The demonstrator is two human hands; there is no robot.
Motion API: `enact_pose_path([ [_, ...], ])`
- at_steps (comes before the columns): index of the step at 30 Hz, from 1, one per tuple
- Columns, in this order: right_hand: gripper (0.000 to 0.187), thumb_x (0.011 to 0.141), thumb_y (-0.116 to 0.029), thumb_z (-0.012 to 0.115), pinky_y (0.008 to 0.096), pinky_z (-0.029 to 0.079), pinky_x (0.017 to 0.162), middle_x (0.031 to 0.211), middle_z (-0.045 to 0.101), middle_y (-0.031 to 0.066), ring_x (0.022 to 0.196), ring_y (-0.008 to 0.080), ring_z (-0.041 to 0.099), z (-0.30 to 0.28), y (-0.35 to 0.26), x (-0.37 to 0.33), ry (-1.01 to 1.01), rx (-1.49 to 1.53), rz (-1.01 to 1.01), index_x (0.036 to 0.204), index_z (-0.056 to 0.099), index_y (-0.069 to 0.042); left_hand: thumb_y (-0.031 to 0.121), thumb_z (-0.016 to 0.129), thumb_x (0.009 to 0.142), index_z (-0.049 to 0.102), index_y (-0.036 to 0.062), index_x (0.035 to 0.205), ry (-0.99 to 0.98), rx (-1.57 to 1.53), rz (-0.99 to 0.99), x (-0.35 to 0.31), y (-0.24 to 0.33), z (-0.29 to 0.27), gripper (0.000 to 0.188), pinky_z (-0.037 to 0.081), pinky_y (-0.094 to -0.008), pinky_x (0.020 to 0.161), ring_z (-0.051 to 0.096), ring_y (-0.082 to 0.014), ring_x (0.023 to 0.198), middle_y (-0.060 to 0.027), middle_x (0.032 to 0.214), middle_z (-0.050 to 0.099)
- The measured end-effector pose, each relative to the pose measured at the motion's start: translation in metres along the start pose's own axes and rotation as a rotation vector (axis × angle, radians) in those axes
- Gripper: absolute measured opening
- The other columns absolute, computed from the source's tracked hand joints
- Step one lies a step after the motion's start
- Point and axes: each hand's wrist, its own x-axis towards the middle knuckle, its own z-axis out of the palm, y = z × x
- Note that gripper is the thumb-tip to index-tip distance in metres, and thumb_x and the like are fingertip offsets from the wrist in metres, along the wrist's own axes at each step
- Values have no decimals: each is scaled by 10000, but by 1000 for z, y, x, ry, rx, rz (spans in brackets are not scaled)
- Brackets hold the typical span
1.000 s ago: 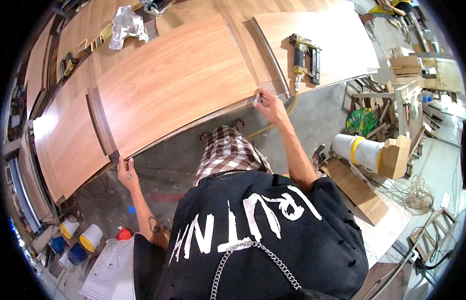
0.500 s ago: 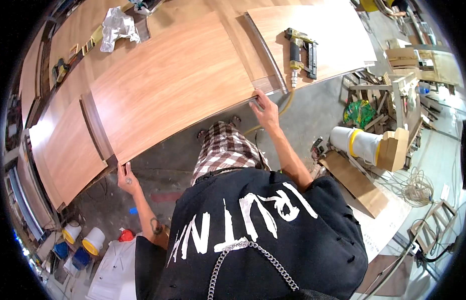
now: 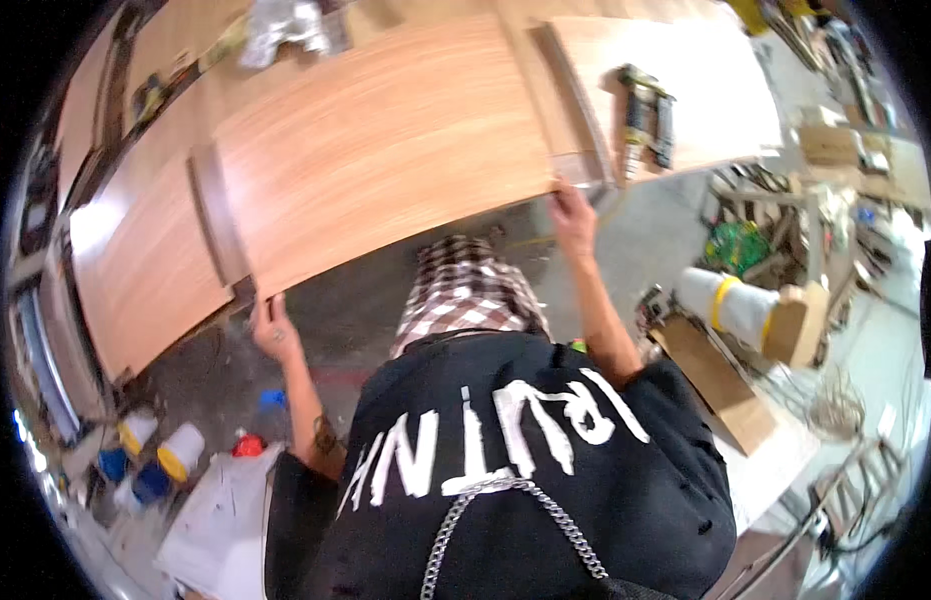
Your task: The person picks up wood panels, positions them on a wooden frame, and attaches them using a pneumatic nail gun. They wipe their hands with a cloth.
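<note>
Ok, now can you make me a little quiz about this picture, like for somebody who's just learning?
1. True or false: the nail gun lies on the right-hand board.
2. Fill the gap: the brown-and-white pants have a ____ pattern.
3. What are the left hand and the right hand both holding?
A: the pants
B: the middle board
C: the nail gun

Key: 1 true; 2 checked; 3 B.

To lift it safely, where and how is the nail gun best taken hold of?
Probably take the nail gun by its handle, the left of its two long parts, from above and the near side: it lies on the board, handle end facing the near edge, with a gap between both parts.
</note>
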Motion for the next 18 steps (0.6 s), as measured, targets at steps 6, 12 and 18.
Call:
enact_pose_path([
  [6,246,902,-31,670,276,489,952,1197,656,102,1062,137,616,-2,21,0,33,130,15,1143,648,14,102,681,881,690,68,1096,35,-42,219,16,-19,-6,218,509,-376,788,650,-329,900,-154,998,677],
  [12,262,901,21,648,270,497,956,1245,626,132,1102,162,608,4,14,2,-12,173,98,1161,618,35,121,697,878,689,-24,1060,66,-36,167,12,-29,-10,233,525,-357,719,672,-311,807,-169,931,686],
  [18,303,911,11,639,282,501,947,1272,607,150,1134,185,601,-1,20,2,-11,19,-34,1207,581,38,141,712,862,709,-25,996,42,-90,155,20,-29,-9,213,529,-352,732,682,-307,815,-167,931,700],
])
